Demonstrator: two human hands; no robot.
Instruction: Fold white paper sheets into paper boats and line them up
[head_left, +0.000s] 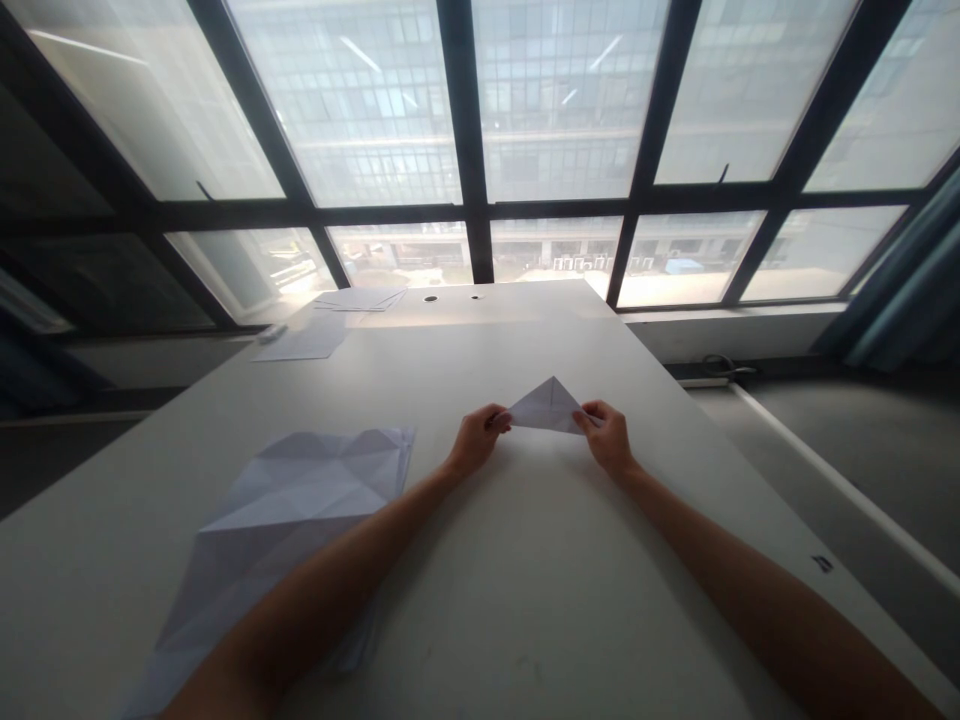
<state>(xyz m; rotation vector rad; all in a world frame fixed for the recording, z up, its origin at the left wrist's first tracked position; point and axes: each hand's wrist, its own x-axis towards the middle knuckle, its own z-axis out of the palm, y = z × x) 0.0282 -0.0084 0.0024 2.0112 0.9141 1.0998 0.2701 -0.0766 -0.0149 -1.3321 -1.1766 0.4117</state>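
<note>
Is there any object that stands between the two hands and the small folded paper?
Nothing visible stands between them: the left hand and the right hand both hold the folded paper, at opposite ends. The larger creased paper lies off to the left.

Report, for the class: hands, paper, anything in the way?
Left hand and right hand: each pinching a side corner of the folded paper. Triangular, peak topmost in view. Creased sheets off to its left; nothing visibly in the way.

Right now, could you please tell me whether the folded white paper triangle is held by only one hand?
No, the left hand and the right hand each pinch a side corner of the folded white paper triangle.
</note>
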